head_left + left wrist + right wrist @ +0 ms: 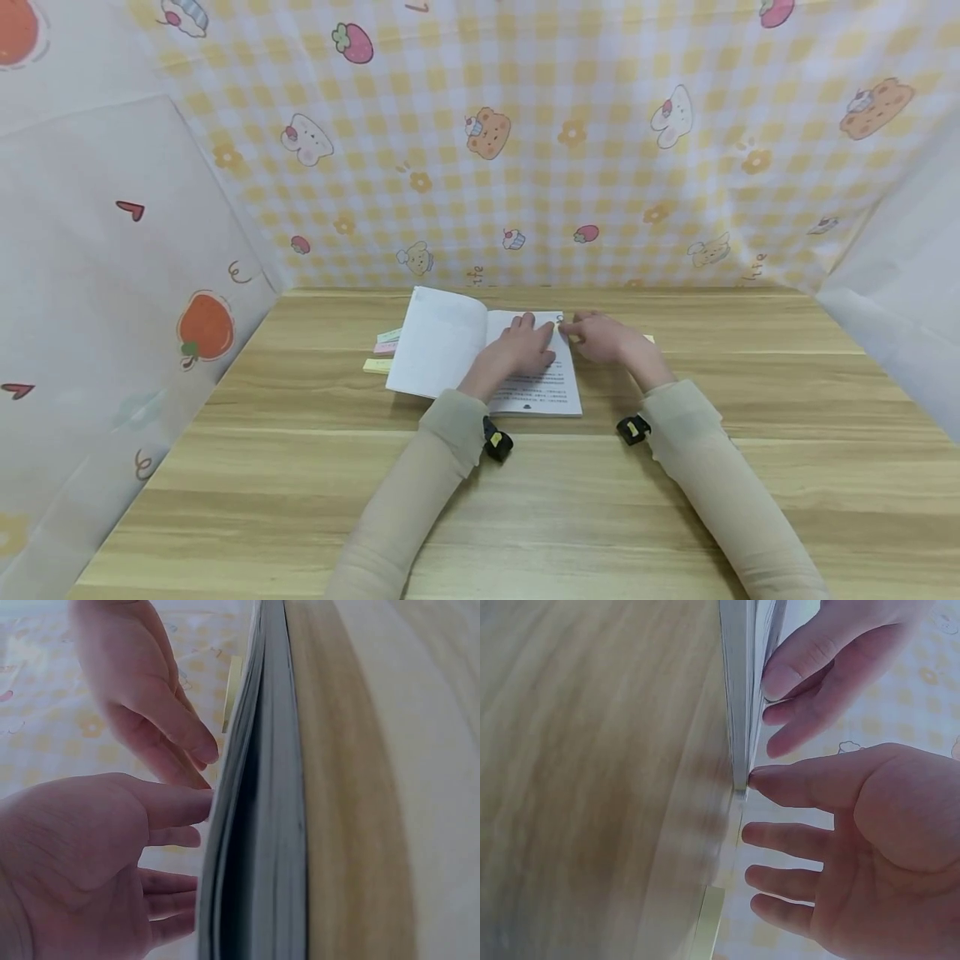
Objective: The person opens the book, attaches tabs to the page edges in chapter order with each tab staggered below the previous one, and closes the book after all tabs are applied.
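Note:
A book (540, 400) lies open on the table, its left pages (442, 342) lifted and blank, its right page printed. My left hand (521, 348) rests on the right page with fingers spread, fingertips near the outer edge. Beside that edge, near the top corner, is my right hand (603, 337), its fingertips right at a small yellow bit (556, 327). In the right wrist view, the thumb of my right hand (885, 832) meets the edge of the book (739, 697), and the other visible fingers are extended. My left hand (82, 855) shows its thumb at the page edge in the left wrist view.
Green, pink and yellow paper strips (377, 366) stick out left of the book. Another yellow strip (649, 338) lies behind the right hand. A patterned cloth (525, 167) hangs along the back of the wooden table (300, 467). Dark wrist cameras (498, 442) hang under both sleeves.

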A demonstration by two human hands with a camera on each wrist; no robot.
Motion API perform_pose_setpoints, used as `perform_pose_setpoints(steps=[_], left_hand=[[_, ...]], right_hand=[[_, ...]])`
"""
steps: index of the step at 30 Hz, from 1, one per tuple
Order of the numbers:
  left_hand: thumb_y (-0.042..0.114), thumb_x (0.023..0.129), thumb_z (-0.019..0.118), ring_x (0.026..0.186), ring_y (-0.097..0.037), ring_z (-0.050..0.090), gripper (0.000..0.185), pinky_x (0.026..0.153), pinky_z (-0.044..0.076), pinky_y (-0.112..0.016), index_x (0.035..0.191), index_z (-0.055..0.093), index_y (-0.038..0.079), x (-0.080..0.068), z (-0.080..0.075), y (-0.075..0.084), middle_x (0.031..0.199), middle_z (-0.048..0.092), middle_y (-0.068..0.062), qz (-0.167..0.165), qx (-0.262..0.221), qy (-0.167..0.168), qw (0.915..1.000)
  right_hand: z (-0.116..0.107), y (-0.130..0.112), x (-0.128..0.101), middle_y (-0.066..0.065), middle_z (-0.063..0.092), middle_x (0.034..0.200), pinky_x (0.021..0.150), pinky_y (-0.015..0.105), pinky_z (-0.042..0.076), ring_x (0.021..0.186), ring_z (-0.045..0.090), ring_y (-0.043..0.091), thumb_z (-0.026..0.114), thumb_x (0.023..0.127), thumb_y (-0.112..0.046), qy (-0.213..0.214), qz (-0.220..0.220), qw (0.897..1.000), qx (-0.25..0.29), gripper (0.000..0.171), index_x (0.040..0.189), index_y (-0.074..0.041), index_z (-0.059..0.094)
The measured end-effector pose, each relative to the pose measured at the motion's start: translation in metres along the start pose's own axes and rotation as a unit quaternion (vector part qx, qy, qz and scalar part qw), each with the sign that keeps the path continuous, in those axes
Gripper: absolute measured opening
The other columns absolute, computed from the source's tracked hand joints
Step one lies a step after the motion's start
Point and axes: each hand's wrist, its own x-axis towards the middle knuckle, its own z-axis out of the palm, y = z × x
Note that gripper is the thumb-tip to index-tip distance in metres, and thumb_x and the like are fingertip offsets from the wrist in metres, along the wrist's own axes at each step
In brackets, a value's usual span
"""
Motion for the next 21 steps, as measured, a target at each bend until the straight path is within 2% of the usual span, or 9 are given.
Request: perform_pose_setpoints(steps=[6,17,21], left_hand=[[0.037,0.105,0.049,0.141,-0.031,0.031,0.063,0.117,0.03,-0.044,0.16,0.029,0.014,-0.003,-0.002,-0.002,0.155,0.03,-0.019,-0.006,-0.008,0.001,0.9999],[0.043,0.107,0.045,0.148,-0.033,0.025,0.062,0.119,0.026,-0.048,0.16,0.029,0.016,-0.01,-0.006,0.0,0.161,0.027,-0.017,-0.011,-0.01,0.019,0.9997],[0.045,0.107,0.041,0.148,-0.032,0.028,0.062,0.118,0.027,-0.049,0.16,0.028,0.016,-0.012,-0.005,0.001,0.161,0.03,-0.016,-0.026,0.01,0.041,0.9988]], right_hand=[[0.0,-0.002,-0.002,0.035,0.037,0.15,0.115,0.061,0.026,0.141,0.032,0.052,0.052,0.101,-0.006,0.012,0.0,1.0,0.009,0.043,0.144,-0.001,0.054],[-0.004,-0.008,-0.009,0.037,0.035,0.15,0.115,0.061,0.026,0.14,0.032,0.052,0.054,0.1,-0.008,0.03,-0.001,0.999,0.031,0.049,0.147,0.004,0.046],[-0.005,-0.012,-0.011,0.038,0.037,0.149,0.114,0.06,0.028,0.139,0.034,0.052,0.055,0.101,-0.01,0.038,-0.003,0.999,0.025,0.05,0.148,0.005,0.045]])
